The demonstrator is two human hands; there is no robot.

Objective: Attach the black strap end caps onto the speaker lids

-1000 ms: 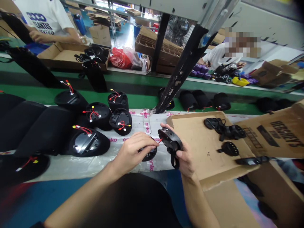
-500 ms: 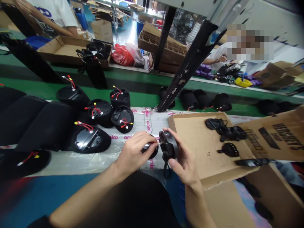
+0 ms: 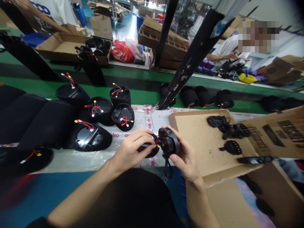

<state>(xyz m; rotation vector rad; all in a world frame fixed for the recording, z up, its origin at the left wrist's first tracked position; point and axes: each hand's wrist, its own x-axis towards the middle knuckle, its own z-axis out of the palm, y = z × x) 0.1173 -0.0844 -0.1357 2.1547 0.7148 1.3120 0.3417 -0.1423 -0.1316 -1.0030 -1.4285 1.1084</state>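
Green assembly benches (image 3: 133,72), steel shelving (image 3: 113,17)

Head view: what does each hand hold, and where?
The left hand grips a black domed shell by its rim; the right hand, a black cap by its edge.

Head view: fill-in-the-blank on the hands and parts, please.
The left hand holds a black domed housing with ____ wires. A round black part sits in the ____ hand. The sheet bearing more black parts is ____. The plastic film under the housings repeats the pink word ____.

Missing words: red; right; cardboard; anko.
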